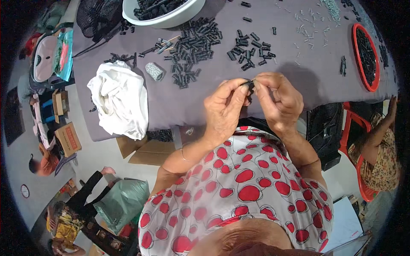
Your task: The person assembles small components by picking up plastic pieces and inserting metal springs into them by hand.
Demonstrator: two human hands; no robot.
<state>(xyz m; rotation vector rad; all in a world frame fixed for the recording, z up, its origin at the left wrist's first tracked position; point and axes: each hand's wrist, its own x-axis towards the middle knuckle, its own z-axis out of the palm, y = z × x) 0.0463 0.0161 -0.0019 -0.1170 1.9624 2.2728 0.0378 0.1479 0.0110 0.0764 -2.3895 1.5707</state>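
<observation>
Above the near edge of the table, my two hands meet at the fingertips. A small black plastic part (249, 85) is pinched between thumb and fingers of my left hand (224, 106). My right hand (279, 102) is closed in a pinch against the same spot; what its fingertips hold is too small and covered to make out. Just beyond my hands lies a loose group of short black cylindrical pieces (256, 44). To their left spreads a larger pile of similar black pieces (192, 49). Small silvery springs (314, 30) are scattered at the far right.
A white basin (171, 19) of black parts stands at the far edge. Left are a crumpled white cloth (119, 100) and a speckled grey cylinder (154, 71). A red-rimmed tray (355, 53) of black pieces lies right. Beside the table, a person sits on a red chair (352, 123).
</observation>
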